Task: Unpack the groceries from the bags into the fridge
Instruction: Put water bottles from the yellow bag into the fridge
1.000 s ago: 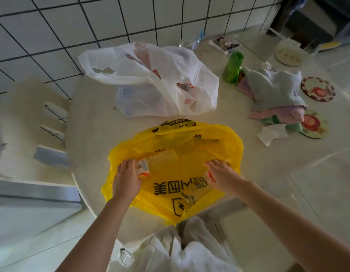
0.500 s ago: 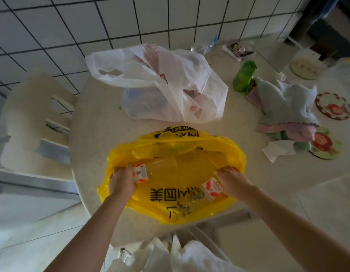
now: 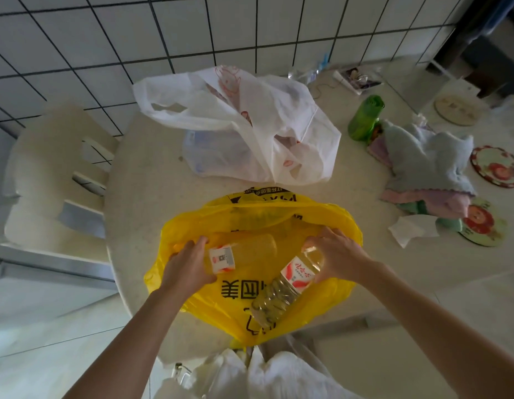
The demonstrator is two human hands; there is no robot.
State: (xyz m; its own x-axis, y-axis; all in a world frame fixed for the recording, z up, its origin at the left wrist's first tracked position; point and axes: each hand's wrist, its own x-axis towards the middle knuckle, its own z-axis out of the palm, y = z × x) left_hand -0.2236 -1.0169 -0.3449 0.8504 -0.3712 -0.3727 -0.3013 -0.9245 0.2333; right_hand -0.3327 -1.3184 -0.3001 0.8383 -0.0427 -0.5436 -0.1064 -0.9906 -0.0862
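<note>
A: White tiled wall across the top of the frame, pale round table below it, and the yellow bag lying open at lower centre. What is different from a second ago?

B: Both bottles have come further out. The right hand has its fingers curled round the upper part of a clear bottle, which now lies slanted over the bag's front wall with its base toward the bottom of the frame; half a second ago only its red and white label showed. The left hand is wrapped round the labelled end of a second bottle, whose body lies inside the bag mouth, near centre.

A: And the other bag?

B: The white bag sits slumped in the upper middle, untouched, with something faintly showing through it. A green bottle and folded cloths lie toward the upper right.

A: So where does the task stand?

B: Early, I'd judge. Two bottles are gripped and nearly free of the bag; no fridge is in view.
</note>
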